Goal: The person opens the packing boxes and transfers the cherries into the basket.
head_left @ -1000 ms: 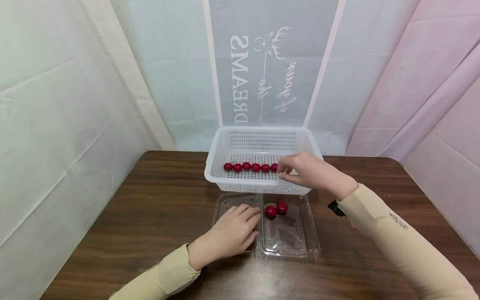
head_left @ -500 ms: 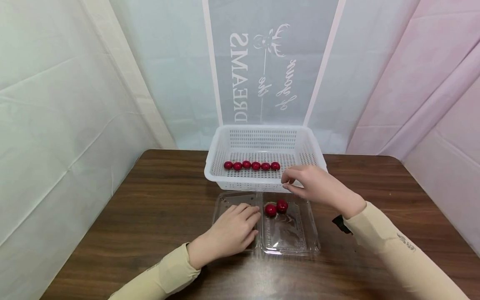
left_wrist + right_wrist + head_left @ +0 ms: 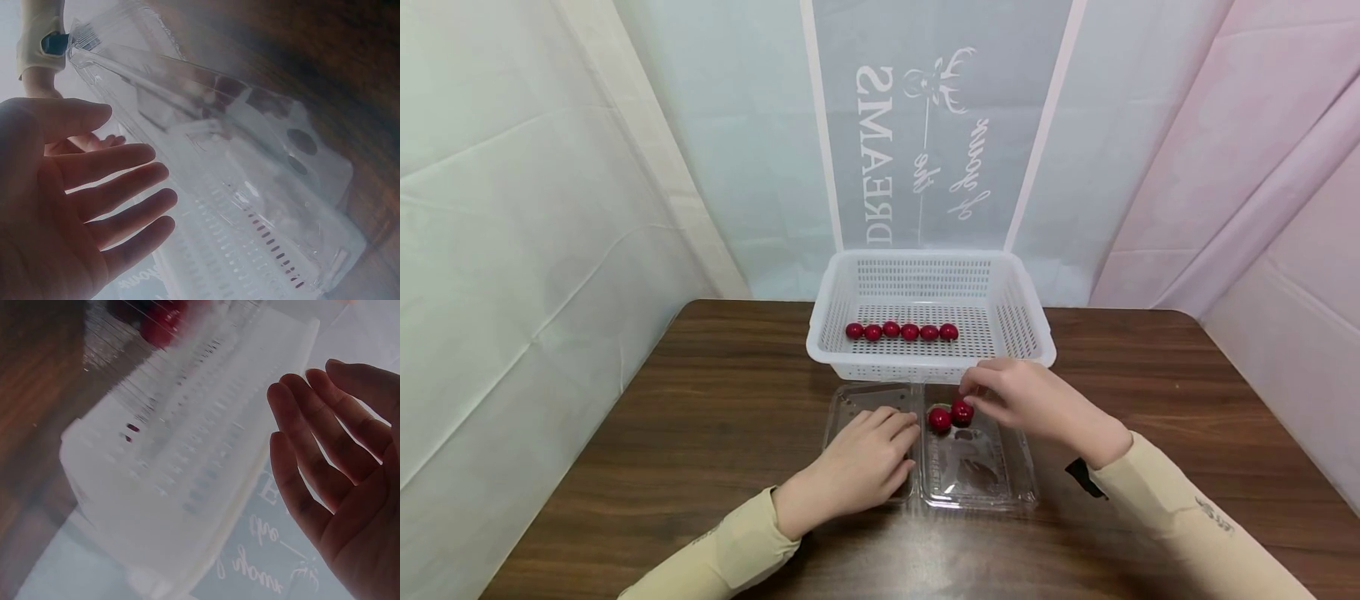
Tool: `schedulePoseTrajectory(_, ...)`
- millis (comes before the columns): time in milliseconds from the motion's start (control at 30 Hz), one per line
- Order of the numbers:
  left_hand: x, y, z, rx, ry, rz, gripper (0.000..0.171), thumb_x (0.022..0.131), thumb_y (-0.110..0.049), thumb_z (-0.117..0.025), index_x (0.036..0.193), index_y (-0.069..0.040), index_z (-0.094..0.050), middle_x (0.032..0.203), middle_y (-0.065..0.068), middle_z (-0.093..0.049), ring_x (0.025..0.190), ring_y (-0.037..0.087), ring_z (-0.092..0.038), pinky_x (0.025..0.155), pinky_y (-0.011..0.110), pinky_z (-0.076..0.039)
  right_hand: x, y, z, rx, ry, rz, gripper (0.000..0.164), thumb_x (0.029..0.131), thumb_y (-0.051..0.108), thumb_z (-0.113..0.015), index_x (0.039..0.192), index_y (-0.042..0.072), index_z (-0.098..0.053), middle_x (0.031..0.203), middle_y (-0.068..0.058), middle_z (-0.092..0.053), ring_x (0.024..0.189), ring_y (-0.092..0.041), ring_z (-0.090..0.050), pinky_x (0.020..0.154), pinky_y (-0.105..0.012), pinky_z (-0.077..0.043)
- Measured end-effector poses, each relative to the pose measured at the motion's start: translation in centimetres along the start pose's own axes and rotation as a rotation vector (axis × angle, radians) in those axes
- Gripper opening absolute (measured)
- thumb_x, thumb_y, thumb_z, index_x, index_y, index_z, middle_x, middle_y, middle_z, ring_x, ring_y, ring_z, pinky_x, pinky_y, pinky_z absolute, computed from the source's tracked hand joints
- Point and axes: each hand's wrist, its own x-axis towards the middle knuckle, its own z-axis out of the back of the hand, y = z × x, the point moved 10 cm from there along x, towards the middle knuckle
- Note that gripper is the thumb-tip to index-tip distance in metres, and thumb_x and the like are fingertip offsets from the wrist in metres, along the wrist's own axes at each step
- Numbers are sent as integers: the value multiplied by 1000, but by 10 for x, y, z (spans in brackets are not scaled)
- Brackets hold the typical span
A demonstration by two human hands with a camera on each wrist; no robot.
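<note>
My left hand (image 3: 861,462) rests with loosely spread fingers on the left half of a clear hinged plastic box (image 3: 977,479). In the left wrist view that palm and its fingers (image 3: 119,194) hold nothing. Two glossy, cherry-like red fruits lie in the box's right half: one on the left (image 3: 939,419) and one on the right (image 3: 962,412). My right hand (image 3: 1022,400) is over the box's back right part, fingertips right at the right-hand fruit. Its fingers (image 3: 319,437) are relaxed and spaced in the right wrist view, with nothing between them.
A white slotted basket (image 3: 820,333) stands behind the box at the back of the brown wooden table (image 3: 715,400). Several of the same red fruits (image 3: 910,332) form a row on its floor. Pale cloth walls surround the table, with a printed panel (image 3: 925,125) behind the basket.
The right hand has left the inside of the basket, passing over its front rim toward the box, down to the right-hand fruit. The left hand has stayed in place.
</note>
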Motion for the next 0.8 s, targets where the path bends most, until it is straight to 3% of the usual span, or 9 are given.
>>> schedulePoseTrajectory(433,0,1,1,1,0,4,39,91,-34,-56,120,-8,-62,125,4,-60,113,20,-54,89,36,-47,-11,-10,-35,36,56,-4,11,80,10,-73,85,17,-66,83,9,-65,71,-2,-59,62,-24,-50)
schedulePoseTrajectory(800,-1,0,3,-4,10,3,39,92,-35,-55,120,-9,-62,126,4,-60,114,20,-53,90,35,-47,-18,-19,-48,-32,55,-27,25,76,4,-72,99,13,-68,90,2,-65,73,-8,-62,63,-28,-52)
